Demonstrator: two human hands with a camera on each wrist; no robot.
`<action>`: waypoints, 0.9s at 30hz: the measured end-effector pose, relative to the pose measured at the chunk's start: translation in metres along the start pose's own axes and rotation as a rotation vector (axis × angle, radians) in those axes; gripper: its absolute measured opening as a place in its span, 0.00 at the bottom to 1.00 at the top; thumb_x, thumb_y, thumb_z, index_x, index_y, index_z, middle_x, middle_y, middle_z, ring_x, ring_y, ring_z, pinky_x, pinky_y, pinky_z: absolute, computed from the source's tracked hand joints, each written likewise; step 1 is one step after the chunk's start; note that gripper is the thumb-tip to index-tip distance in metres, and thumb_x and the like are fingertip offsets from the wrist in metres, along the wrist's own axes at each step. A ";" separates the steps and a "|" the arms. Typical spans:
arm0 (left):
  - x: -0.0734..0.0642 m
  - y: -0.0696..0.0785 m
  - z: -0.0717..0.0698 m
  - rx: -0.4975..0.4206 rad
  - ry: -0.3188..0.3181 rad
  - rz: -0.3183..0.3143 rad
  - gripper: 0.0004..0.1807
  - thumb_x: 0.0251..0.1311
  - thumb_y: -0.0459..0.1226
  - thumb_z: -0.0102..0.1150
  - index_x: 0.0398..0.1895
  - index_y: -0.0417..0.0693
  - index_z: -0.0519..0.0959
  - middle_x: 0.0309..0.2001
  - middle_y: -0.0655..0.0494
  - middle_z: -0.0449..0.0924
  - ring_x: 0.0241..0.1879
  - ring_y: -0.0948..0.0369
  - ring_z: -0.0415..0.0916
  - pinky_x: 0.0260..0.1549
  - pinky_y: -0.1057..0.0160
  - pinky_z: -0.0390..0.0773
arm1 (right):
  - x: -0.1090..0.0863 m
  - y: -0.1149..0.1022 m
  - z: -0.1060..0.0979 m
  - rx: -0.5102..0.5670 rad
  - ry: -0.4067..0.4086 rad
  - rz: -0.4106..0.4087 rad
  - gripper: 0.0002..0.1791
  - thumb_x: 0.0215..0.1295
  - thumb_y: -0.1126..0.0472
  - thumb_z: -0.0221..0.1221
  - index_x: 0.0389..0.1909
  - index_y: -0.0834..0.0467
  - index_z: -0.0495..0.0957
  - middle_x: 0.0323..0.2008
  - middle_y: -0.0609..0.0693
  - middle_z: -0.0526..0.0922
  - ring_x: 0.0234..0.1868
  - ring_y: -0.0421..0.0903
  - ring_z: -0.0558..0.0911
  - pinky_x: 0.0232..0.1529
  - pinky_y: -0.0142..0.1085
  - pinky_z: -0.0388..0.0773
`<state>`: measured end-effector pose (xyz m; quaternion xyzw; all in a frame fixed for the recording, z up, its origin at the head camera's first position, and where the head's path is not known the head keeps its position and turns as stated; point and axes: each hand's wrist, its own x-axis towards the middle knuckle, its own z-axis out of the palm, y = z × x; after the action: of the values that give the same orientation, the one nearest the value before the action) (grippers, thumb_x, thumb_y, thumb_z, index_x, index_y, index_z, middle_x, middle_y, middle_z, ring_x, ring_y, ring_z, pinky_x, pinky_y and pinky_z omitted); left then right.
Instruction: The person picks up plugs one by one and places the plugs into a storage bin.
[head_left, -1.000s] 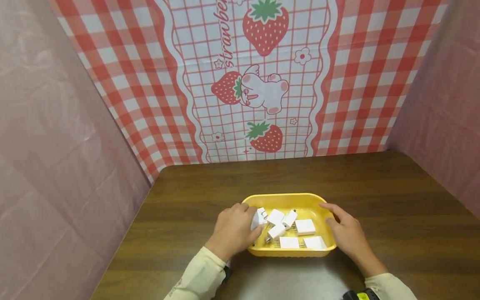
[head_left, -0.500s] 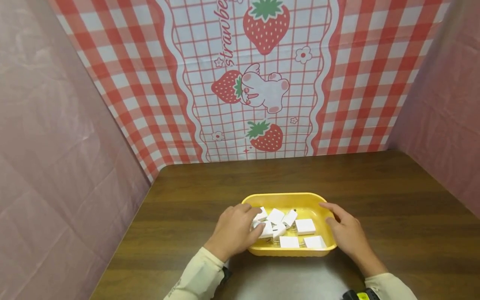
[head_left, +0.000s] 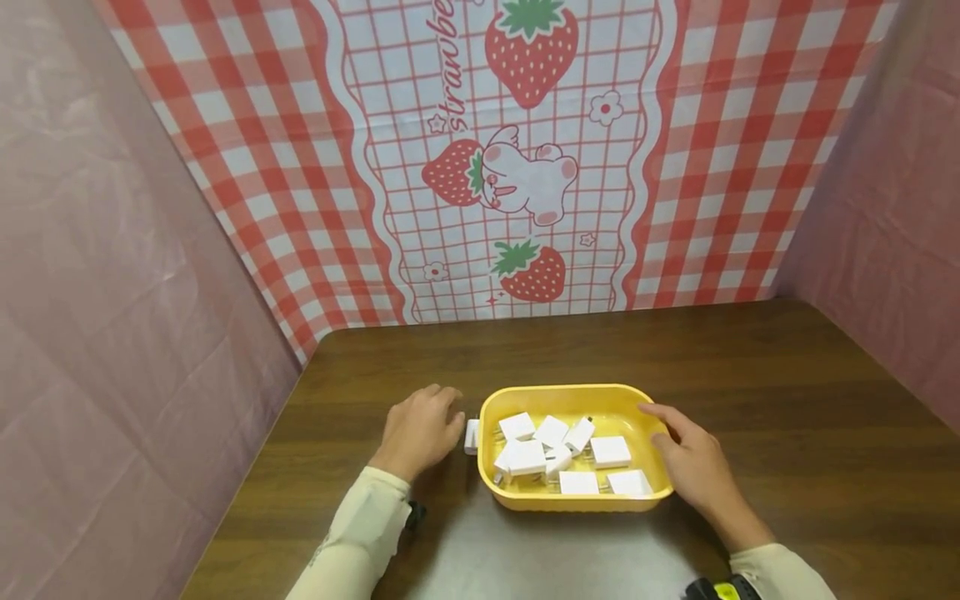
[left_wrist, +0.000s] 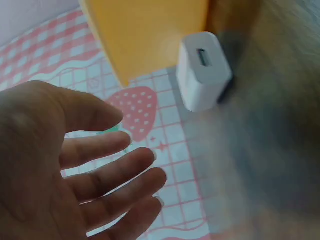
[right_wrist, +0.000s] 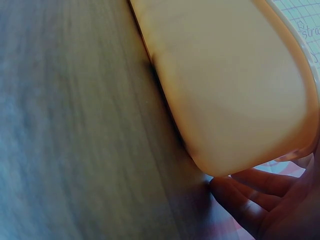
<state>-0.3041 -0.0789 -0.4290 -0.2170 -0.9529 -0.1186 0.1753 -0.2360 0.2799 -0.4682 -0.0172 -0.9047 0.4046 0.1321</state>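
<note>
A yellow plastic tray (head_left: 577,503) stands on the table, holding several white charger plugs (head_left: 522,457). One more charger plug (left_wrist: 202,70) stands on the table just outside the tray's left end. To the left of it is my left hand (head_left: 422,432), apart from the tray and holding nothing. In the left wrist view its fingers (left_wrist: 122,172) are spread and relaxed. My right hand (head_left: 697,462) holds the tray's right end, its thumb over the rim. Seen in the right wrist view, its fingers (right_wrist: 245,200) lie against the outside of the tray.
The brown wooden table (head_left: 375,367) reaches back to a red-and-white checked cloth (head_left: 255,183) with strawberry prints. Pink cloth (head_left: 135,275) hangs along the left side and also along the right.
My left hand has let go of a charger plug on the pile and moved left, out of the tray. The plug outside the tray has come into view. My right hand has stayed put.
</note>
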 end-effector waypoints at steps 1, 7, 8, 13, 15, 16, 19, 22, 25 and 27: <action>0.000 -0.001 0.002 0.001 -0.031 -0.014 0.15 0.60 0.45 0.64 0.47 0.50 0.85 0.41 0.53 0.83 0.40 0.53 0.83 0.31 0.50 0.80 | 0.000 0.000 0.000 -0.001 -0.003 0.004 0.20 0.72 0.64 0.51 0.62 0.58 0.77 0.60 0.64 0.77 0.47 0.57 0.78 0.41 0.44 0.73; -0.002 -0.001 0.010 -0.012 -0.132 -0.040 0.18 0.60 0.50 0.64 0.49 0.52 0.84 0.43 0.53 0.83 0.42 0.51 0.82 0.32 0.48 0.79 | -0.001 0.000 0.000 -0.002 -0.004 0.005 0.20 0.72 0.64 0.51 0.62 0.58 0.77 0.60 0.64 0.78 0.47 0.56 0.78 0.41 0.44 0.72; -0.001 -0.001 0.011 -0.011 -0.144 -0.037 0.19 0.59 0.50 0.64 0.49 0.52 0.84 0.42 0.54 0.82 0.41 0.52 0.82 0.32 0.48 0.79 | -0.001 0.000 0.000 -0.001 -0.003 0.002 0.20 0.72 0.64 0.51 0.62 0.58 0.77 0.60 0.64 0.78 0.47 0.56 0.78 0.40 0.43 0.72; -0.001 0.002 0.011 -0.012 -0.223 -0.014 0.22 0.58 0.53 0.64 0.52 0.53 0.84 0.43 0.55 0.81 0.41 0.53 0.81 0.33 0.48 0.79 | -0.001 0.001 0.000 0.000 0.003 -0.006 0.19 0.72 0.65 0.52 0.62 0.58 0.77 0.59 0.64 0.78 0.47 0.56 0.79 0.40 0.42 0.73; 0.000 0.002 0.011 -0.021 -0.265 0.002 0.25 0.58 0.53 0.64 0.55 0.54 0.83 0.46 0.54 0.80 0.43 0.53 0.80 0.36 0.47 0.79 | -0.001 0.001 0.000 -0.003 0.006 -0.009 0.19 0.72 0.65 0.52 0.62 0.58 0.77 0.60 0.64 0.78 0.48 0.56 0.79 0.40 0.42 0.74; 0.001 0.003 0.011 -0.030 -0.289 0.013 0.26 0.57 0.53 0.65 0.57 0.54 0.82 0.47 0.53 0.80 0.45 0.53 0.79 0.37 0.47 0.79 | -0.001 0.001 0.000 -0.005 0.006 -0.010 0.19 0.72 0.65 0.52 0.62 0.58 0.77 0.60 0.63 0.78 0.48 0.56 0.78 0.40 0.42 0.74; 0.003 0.002 0.013 -0.043 -0.359 0.042 0.29 0.56 0.53 0.66 0.61 0.55 0.79 0.51 0.52 0.79 0.49 0.53 0.78 0.41 0.46 0.79 | -0.001 0.001 0.000 -0.002 0.006 -0.009 0.19 0.72 0.65 0.52 0.62 0.58 0.77 0.60 0.63 0.78 0.49 0.56 0.78 0.42 0.44 0.73; 0.003 0.001 0.016 -0.044 -0.397 0.058 0.29 0.56 0.52 0.66 0.61 0.56 0.78 0.49 0.52 0.79 0.48 0.53 0.77 0.41 0.46 0.78 | -0.001 0.000 -0.001 0.004 -0.001 -0.005 0.19 0.73 0.65 0.52 0.62 0.58 0.77 0.60 0.64 0.78 0.49 0.56 0.78 0.42 0.44 0.73; 0.003 0.001 0.019 -0.040 -0.394 0.060 0.26 0.57 0.52 0.66 0.59 0.56 0.79 0.46 0.53 0.79 0.46 0.54 0.77 0.38 0.47 0.78 | -0.001 0.001 0.000 0.003 -0.003 -0.004 0.20 0.72 0.65 0.52 0.62 0.58 0.77 0.60 0.64 0.78 0.48 0.56 0.78 0.41 0.43 0.73; 0.003 0.001 0.021 -0.039 -0.374 0.064 0.24 0.56 0.51 0.67 0.56 0.55 0.80 0.44 0.53 0.79 0.44 0.54 0.77 0.36 0.48 0.78 | -0.001 0.001 -0.001 0.000 0.000 -0.007 0.20 0.72 0.65 0.52 0.62 0.58 0.77 0.60 0.63 0.78 0.48 0.56 0.78 0.41 0.43 0.73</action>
<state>-0.3119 -0.0706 -0.4467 -0.2690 -0.9590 -0.0892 -0.0055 -0.2352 0.2809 -0.4688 -0.0139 -0.9047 0.4044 0.1333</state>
